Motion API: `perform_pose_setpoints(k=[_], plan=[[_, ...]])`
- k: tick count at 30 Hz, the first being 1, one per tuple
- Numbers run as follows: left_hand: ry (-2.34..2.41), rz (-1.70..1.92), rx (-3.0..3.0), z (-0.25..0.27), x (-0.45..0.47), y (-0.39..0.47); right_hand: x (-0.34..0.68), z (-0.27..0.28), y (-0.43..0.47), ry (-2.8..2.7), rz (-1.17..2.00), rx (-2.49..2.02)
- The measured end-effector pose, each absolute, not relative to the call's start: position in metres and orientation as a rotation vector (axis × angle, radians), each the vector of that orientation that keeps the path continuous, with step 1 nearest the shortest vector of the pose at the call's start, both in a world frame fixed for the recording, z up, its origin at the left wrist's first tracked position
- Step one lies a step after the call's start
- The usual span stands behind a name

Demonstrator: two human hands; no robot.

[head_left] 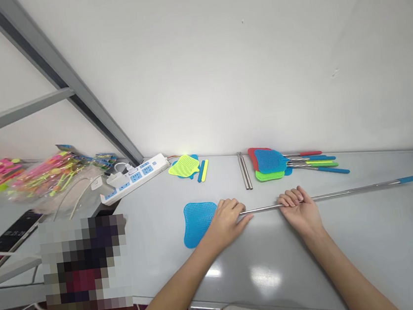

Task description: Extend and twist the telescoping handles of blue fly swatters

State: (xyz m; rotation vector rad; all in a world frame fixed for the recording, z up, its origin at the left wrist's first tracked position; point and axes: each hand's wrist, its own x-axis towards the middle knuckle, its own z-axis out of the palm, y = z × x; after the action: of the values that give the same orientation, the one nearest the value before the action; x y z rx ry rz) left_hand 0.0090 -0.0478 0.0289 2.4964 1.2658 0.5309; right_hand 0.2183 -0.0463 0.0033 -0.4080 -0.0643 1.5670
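Observation:
A fly swatter (199,223) with a blue mesh head lies across the grey tabletop, its telescopic metal rod drawn out long to the right and ending in a blue grip. My left hand (229,218) is closed round the neck where the rod meets the head, hiding that joint. Palm up, my right hand (299,209) has its fingers curled round the middle of the rod. Behind my right hand lies a stack of finished-looking swatters (270,160) in red, blue and green. Two bare metal rods (244,170) lie to the left of that stack.
Loose yellow and blue swatter heads (184,166) lie near the wall beside blue and yellow grips (203,171). A white power strip (134,179) with plugs stands at left, near bagged colourful items (50,175) and a phone (14,234). A grey metal frame (68,91) rises at left.

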Motion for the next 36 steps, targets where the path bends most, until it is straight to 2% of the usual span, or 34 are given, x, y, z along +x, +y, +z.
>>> perform_pose_setpoints(k=[9,23,36], plan=[[1.408,0.711,2.449,0.027,0.004,-0.040,0.226,0.006,-0.045,0.000,1.583,-0.295],[1.460,0.728,2.538,0.015,-0.007,-0.026,0.230,0.008,-0.043,-0.058,1.573,-0.295],[1.890,0.659,2.222,0.018,-0.011,-0.023,0.241,0.005,-0.038,-0.063,1.495,-0.300]])
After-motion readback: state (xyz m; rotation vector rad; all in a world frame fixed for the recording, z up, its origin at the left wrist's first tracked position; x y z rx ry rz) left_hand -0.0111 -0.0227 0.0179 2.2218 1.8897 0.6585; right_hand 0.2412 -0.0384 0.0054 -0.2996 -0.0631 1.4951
